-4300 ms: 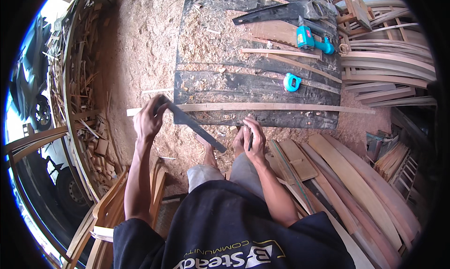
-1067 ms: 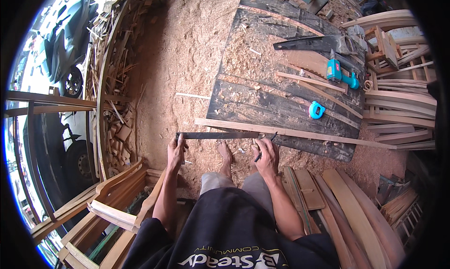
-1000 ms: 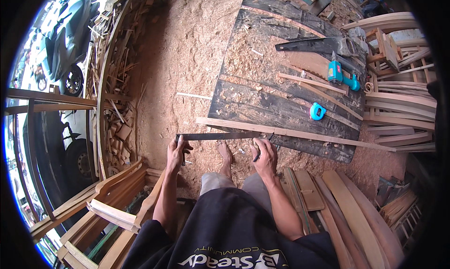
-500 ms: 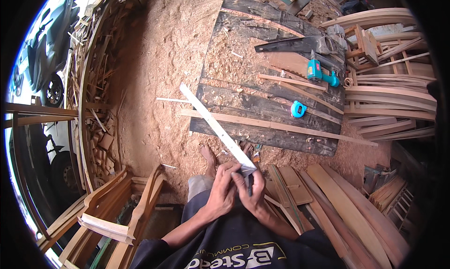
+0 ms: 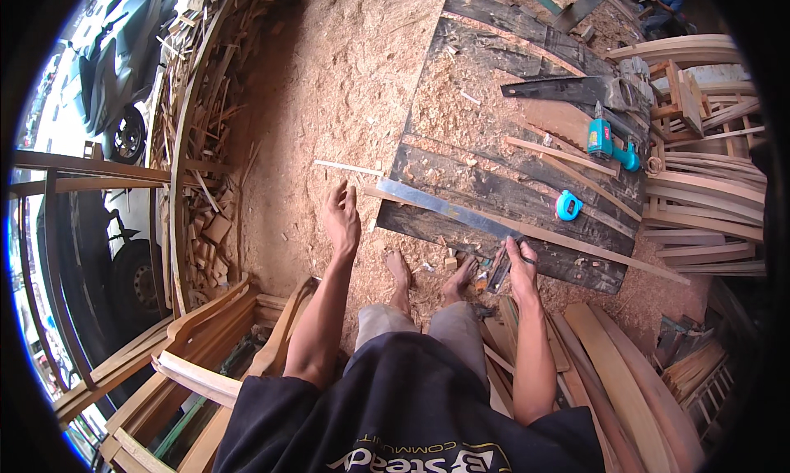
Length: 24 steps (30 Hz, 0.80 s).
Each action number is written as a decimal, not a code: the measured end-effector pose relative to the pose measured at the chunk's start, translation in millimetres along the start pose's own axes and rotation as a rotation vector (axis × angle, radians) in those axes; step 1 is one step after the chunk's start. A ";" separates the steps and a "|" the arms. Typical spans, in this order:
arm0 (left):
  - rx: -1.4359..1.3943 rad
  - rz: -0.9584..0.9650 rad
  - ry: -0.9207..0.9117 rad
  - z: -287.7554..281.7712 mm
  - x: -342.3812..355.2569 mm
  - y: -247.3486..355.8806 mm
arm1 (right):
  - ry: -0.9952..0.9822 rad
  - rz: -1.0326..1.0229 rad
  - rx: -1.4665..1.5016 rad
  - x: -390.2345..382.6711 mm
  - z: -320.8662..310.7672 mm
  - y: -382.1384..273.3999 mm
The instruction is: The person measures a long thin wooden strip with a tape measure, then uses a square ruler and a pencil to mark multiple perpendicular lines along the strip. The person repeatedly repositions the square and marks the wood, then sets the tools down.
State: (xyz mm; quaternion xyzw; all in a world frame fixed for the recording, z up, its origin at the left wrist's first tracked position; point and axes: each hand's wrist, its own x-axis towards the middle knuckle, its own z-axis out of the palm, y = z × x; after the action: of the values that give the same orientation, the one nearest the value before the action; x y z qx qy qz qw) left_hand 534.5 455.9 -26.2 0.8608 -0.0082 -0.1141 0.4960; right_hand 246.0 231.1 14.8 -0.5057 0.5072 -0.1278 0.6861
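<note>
My right hand (image 5: 522, 267) is closed on a metal try square (image 5: 448, 212) near the corner where its blade meets its short, dark stock. The long, pale blade points left and slightly away, over the near edge of a dark plank work surface (image 5: 436, 164). Beneath the blade in this view runs a long, thin wood strip (image 5: 576, 246). My left hand (image 5: 342, 222) hangs in the air left of the blade's far end, fingers apart and holding nothing. A thin pale stick (image 5: 347, 167) lies just beyond it.
On the planks are a handsaw (image 5: 555, 88), a teal power drill (image 5: 609, 144) and a blue tape measure (image 5: 568, 205). Curved wood pieces (image 5: 708, 185) are stacked right; boards (image 5: 617, 366) lie near right. Wooden frames (image 5: 197, 374) stand near left. Another person (image 5: 658, 4) is at far right.
My left hand has let go of the try square and moved left and away. My right hand has carried it right and away, its blade turning flatter across the view. The view has shifted.
</note>
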 end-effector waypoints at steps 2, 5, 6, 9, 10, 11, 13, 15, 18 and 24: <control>-0.073 -0.096 -0.121 5.4 10.4 -6.2 | -0.041 0.084 -0.044 5.8 11.3 2.4; -0.022 -0.041 -0.079 15.9 3.0 -8.9 | 0.095 -0.082 -0.381 12.8 25.2 1.1; -0.021 -0.042 -0.044 18.8 0.1 -8.5 | 0.185 -0.233 -0.583 12.7 30.7 0.1; -0.007 -0.032 0.004 25.7 -4.3 -5.4 | 0.354 -0.364 -0.970 4.5 39.6 -9.1; -0.042 -0.060 -0.009 26.4 -4.8 -4.5 | 0.394 -0.370 -1.086 -0.2 41.7 -12.5; -0.056 -0.103 -0.017 27.4 -3.9 -3.6 | 0.407 -0.373 -1.137 -2.6 44.7 -15.4; -0.043 -0.145 -0.035 28.1 -2.3 -3.3 | 0.432 -0.343 -1.196 -4.1 50.9 -19.2; 0.036 -0.146 -0.040 28.4 -0.6 -4.9 | 0.460 -0.315 -1.265 -1.9 55.2 -19.6; 0.019 -0.084 -0.015 32.3 1.3 -10.0 | 0.468 -0.265 -1.329 5.1 57.9 -13.9; 0.058 -0.072 -0.036 33.0 6.2 -16.7 | 0.401 -0.292 -1.308 15.5 53.7 1.1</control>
State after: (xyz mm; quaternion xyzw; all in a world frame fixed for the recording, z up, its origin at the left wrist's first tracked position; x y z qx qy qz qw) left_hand 532.1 435.5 -57.6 0.8723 0.0105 -0.1471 0.4661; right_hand 296.9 251.2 3.7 -0.8447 0.5235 0.0220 0.1098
